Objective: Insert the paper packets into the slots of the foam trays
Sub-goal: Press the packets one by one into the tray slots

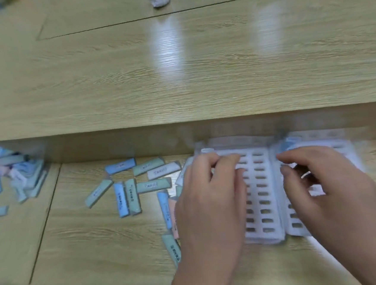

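Two white foam trays (262,195) with rows of small oval slots lie side by side on the pale wood-grain counter (101,250), directly under both hands. The left hand (209,199) rests with bent fingers on the trays' far left corner. The right hand (330,194) hovers over the other tray, thumb and fingers drawn together. Blur hides whether either grips anything. Blue, green and white paper packets (131,197) lie scattered beside the left hand, and a further heap of packets (16,176) sits well beyond it.

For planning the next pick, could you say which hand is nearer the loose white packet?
Left. The left hand is just right of the white packet; the right hand, farther right.
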Demonstrator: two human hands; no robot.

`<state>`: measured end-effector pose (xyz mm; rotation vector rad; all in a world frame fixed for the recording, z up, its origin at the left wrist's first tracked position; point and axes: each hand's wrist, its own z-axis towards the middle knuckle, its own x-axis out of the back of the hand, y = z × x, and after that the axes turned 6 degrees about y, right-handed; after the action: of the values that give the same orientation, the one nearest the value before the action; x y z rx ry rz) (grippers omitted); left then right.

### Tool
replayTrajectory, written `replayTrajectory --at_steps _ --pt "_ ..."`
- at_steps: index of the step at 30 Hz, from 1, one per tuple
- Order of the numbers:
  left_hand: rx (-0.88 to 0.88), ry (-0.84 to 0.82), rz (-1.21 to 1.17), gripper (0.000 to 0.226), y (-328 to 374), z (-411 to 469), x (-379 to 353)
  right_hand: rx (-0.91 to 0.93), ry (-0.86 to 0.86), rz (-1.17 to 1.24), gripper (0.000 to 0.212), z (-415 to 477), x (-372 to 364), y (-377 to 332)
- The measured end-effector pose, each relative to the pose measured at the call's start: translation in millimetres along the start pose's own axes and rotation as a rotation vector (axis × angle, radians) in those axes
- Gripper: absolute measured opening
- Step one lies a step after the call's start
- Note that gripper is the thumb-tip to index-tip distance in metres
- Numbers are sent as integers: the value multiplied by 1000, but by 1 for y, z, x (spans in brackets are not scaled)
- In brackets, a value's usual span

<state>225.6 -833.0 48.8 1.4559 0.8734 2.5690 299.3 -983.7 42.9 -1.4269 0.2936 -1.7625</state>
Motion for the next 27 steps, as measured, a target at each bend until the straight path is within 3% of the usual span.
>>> replayTrajectory --at_steps 5,10,15,19,23,27 --pt "323 38 80 17 -99 -40 57 115 -193 110 24 -30 -49 -86" --pt "664 -72 99 30 -175 -48 75 141 -462 -223 33 -48 -115 -135" --pt "669 -141 180 35 -195 -32 65 2 -444 -568 36 -39 -154 -144" --pt "622 -161 218 23 -200 -27 62 -28 -455 -681 38 -31 -174 -143" --pt "615 -227 292 26 -198 -18 62 -66 -456 -602 31 -29 -187 -147" --pt "643 -182 159 10 -199 -12 65 -109 -392 -391 18 -26 -188 -143"
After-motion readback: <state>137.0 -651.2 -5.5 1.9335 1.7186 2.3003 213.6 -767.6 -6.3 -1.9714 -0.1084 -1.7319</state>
